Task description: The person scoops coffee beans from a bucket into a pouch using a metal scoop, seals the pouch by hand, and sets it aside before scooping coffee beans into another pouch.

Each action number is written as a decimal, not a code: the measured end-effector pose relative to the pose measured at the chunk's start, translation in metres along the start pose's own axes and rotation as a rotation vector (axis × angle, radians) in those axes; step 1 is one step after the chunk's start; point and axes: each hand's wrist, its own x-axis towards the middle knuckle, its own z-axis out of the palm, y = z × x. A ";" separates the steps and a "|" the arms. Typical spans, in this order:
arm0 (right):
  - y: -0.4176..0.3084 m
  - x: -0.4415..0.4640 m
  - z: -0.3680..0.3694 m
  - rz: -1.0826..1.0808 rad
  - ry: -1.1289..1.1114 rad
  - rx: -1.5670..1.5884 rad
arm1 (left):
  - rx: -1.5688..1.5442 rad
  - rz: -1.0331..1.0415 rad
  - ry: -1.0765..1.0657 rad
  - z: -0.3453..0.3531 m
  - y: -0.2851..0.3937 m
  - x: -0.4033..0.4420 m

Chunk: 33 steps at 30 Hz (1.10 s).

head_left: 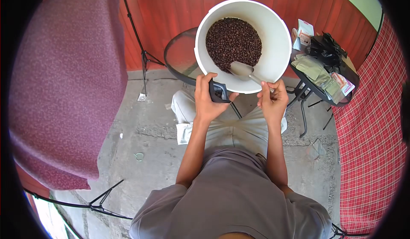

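Note:
A white bucket (276,42) stands before me with dark roasted coffee beans (234,40) in its bottom. My right hand (273,100) grips the handle of a metal scoop (242,69), whose bowl is inside the bucket at the near edge of the beans. Wrapped round a small dark bag (219,92) is my left hand (208,98), close to the bucket's near rim. The bag's mouth is open and faces up; how full it is I cannot tell.
Behind the bucket is a round glass table (181,53). On a small dark table (341,100) at the right lie folded green bags (318,74), black plastic (326,46) and printed packets (303,33). A purple cloth (68,85) hangs left, a red checked cloth (376,132) right. Tripod legs (145,59) stand near the wall.

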 end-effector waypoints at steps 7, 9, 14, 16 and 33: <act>-0.003 0.005 -0.009 -0.047 -0.004 0.042 | -0.023 -0.025 0.009 0.002 -0.001 0.001; -0.006 0.006 -0.011 -0.062 -0.005 0.063 | -0.023 -0.025 0.010 0.001 -0.002 0.001; -0.020 0.009 -0.020 -0.085 -0.022 0.084 | -0.022 -0.023 0.010 0.000 -0.003 0.002; -0.028 0.010 -0.025 -0.096 -0.041 0.094 | -0.023 -0.016 0.016 0.000 -0.003 0.002; -0.074 0.000 -0.056 -0.159 -0.256 0.162 | -0.027 -0.032 0.012 -0.001 -0.002 0.003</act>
